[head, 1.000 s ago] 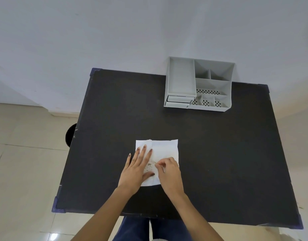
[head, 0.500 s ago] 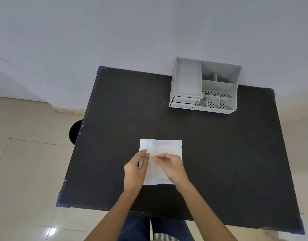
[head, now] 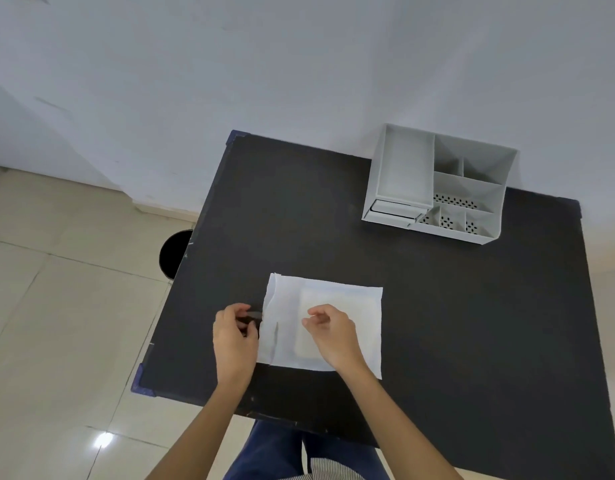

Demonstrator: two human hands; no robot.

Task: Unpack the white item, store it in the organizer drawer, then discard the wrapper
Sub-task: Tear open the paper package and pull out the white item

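The left hand (head: pixel 234 336) pinched a thin, clear strip of film just beside the wrapper's left edge, and the right hand (head: pixel 330 329) pressed curled fingertips on the wrapper (head: pixel 340 299) over the white item (head: pixel 347 299), though whether those fingers pinched anything could not be told. The wrapper lay flat on the black table (head: pixel 437 306) between the two hands, with its left flap lifted and creased. The item showed as a raised, pale rectangle under the right hand. It looked light, thin and soft, likely to bend or slide, so a corner pinch after the flap was peeled seemed best. The organizer (head: pixel 437 188) stood well beyond the right hand, drawer (head: pixel 392 211) shut. A dark bin (head: pixel 174 252) sat beyond the left hand, below the table edge.
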